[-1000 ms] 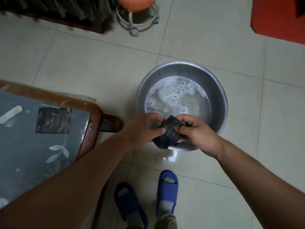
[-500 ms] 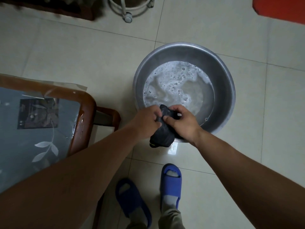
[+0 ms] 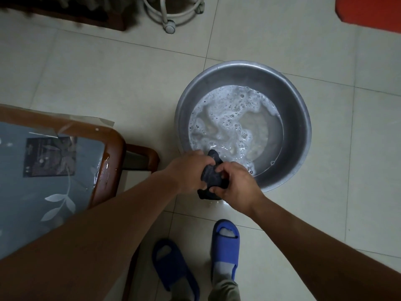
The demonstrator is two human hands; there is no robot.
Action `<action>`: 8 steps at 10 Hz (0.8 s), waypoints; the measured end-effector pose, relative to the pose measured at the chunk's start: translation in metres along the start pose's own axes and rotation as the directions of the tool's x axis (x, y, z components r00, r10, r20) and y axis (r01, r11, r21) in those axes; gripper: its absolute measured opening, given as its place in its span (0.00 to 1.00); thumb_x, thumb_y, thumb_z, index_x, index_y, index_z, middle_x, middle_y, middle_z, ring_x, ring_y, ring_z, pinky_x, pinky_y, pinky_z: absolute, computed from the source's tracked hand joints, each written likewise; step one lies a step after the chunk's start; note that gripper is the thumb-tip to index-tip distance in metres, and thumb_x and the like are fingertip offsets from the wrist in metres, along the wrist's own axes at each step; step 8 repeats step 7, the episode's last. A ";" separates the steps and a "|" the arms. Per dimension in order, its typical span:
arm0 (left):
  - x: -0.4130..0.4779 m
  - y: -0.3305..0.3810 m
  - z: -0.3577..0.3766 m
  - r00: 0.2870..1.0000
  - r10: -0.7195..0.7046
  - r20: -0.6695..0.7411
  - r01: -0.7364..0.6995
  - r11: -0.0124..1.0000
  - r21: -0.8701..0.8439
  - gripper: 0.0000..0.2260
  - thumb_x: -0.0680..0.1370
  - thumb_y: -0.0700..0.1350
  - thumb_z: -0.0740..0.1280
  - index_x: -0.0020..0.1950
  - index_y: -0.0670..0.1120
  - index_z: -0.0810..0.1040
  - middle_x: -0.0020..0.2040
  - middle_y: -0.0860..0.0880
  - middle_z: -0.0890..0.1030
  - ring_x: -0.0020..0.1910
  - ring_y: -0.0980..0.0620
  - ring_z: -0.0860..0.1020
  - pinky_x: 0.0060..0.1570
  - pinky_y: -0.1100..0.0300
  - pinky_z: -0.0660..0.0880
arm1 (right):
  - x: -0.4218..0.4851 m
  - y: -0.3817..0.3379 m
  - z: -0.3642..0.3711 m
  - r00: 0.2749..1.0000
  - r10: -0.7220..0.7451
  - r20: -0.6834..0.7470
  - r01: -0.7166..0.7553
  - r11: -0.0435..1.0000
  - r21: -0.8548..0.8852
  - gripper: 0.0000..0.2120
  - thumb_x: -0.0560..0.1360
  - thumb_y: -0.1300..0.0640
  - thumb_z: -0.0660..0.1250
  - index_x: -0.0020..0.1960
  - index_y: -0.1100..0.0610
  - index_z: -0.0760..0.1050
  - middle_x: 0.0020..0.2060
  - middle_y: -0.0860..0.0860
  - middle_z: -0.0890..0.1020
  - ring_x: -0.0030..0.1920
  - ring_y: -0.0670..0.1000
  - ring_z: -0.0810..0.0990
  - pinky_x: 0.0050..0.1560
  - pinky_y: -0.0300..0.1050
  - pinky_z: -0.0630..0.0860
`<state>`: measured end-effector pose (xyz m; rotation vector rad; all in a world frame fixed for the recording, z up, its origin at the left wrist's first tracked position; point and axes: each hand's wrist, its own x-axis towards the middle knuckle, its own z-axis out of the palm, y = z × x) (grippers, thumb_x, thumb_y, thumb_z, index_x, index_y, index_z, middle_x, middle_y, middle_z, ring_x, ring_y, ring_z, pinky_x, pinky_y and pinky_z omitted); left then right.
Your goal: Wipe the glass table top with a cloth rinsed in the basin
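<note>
A dark wet cloth (image 3: 211,177) is bunched between both hands over the near rim of a metal basin (image 3: 295,109) that holds soapy water. My left hand (image 3: 188,168) grips the cloth's left side and my right hand (image 3: 236,185) grips its right side and lower end. The basin stands on the tiled floor. The glass table top (image 3: 43,192), grey-blue with a leaf pattern and a brown wooden frame, lies at the left, partly hidden by my left forearm.
My feet in blue slippers (image 3: 225,242) stand on the tiles just below the basin. A small puddle (image 3: 217,205) shines by the basin's near edge. A wheeled stool base (image 3: 171,16) is at the top, a red mat (image 3: 368,11) at the top right.
Both hands have stayed closed on the cloth and twisted it tighter at the basin's near rim. The view has tilted down a little, so the basin sits lower and further right.
</note>
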<state>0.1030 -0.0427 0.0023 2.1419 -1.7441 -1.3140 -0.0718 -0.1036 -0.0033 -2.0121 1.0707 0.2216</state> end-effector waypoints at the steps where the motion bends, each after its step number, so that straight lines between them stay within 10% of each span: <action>1: -0.005 0.000 0.005 0.998 0.044 -0.049 -0.041 0.997 0.068 0.25 0.68 0.49 0.76 0.64 0.49 0.76 0.54 0.48 0.72 0.56 0.47 0.73 0.56 0.49 0.73 | -0.003 0.000 0.004 0.998 -0.050 -0.039 0.047 0.995 -0.089 0.23 0.67 0.48 0.78 0.58 0.51 0.75 0.51 0.50 0.77 0.54 0.52 0.73 0.55 0.46 0.71; 3: -0.011 -0.002 0.011 0.996 0.015 -0.091 0.000 0.987 0.158 0.25 0.70 0.52 0.74 0.66 0.51 0.76 0.58 0.47 0.69 0.61 0.46 0.68 0.60 0.49 0.71 | -0.006 0.001 0.006 0.998 -0.025 -0.053 0.025 1.000 0.000 0.21 0.65 0.49 0.79 0.55 0.49 0.76 0.49 0.48 0.76 0.52 0.51 0.74 0.54 0.45 0.73; 5: -0.016 -0.004 0.005 0.991 -0.075 -0.109 0.065 0.994 -0.090 0.30 0.69 0.52 0.76 0.70 0.54 0.71 0.60 0.48 0.70 0.64 0.48 0.68 0.66 0.53 0.69 | -0.004 -0.001 -0.008 0.990 0.109 -0.084 -0.072 0.929 0.363 0.04 0.73 0.57 0.74 0.45 0.53 0.79 0.44 0.54 0.80 0.41 0.47 0.78 0.47 0.40 0.77; 8: -0.031 0.002 -0.007 0.953 -0.201 -0.225 0.115 0.932 -0.344 0.15 0.75 0.48 0.71 0.61 0.50 0.78 0.52 0.49 0.81 0.51 0.50 0.80 0.55 0.51 0.78 | -0.006 -0.011 -0.027 0.972 0.218 -0.087 -0.172 0.913 0.371 0.04 0.76 0.55 0.70 0.42 0.51 0.79 0.37 0.48 0.83 0.39 0.49 0.82 0.46 0.46 0.81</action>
